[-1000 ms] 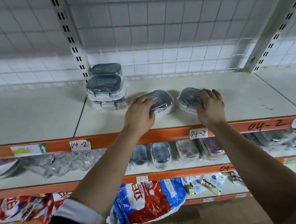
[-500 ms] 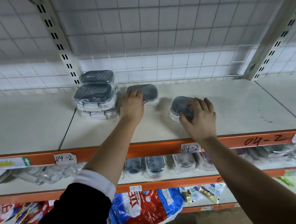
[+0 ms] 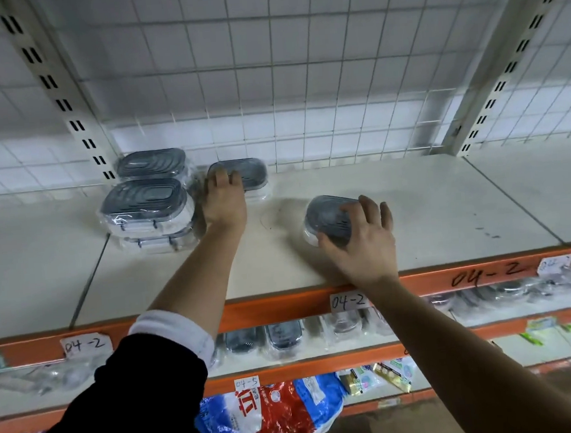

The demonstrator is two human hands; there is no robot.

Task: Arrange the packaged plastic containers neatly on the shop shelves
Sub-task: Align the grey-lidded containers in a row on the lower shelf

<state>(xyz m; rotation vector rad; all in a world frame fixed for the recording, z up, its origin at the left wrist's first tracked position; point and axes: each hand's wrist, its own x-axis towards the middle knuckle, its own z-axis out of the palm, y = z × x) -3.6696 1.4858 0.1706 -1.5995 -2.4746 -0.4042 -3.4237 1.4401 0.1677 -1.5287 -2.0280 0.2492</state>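
- Left hand at 11 o'clock, fingers straight and flat on the back container, close against the wire grid.
- Right hand at 4 o'clock of the left, thumb and spread fingers curled round the front container, mid-depth on the top shelf.
- Stack of wrapped containers at 9 o'clock of the back container, just beside it, closing off that side; slotted upright behind.
- Under the orange rail at 6 o'clock: lower-shelf containers, then a red-and-blue bag.
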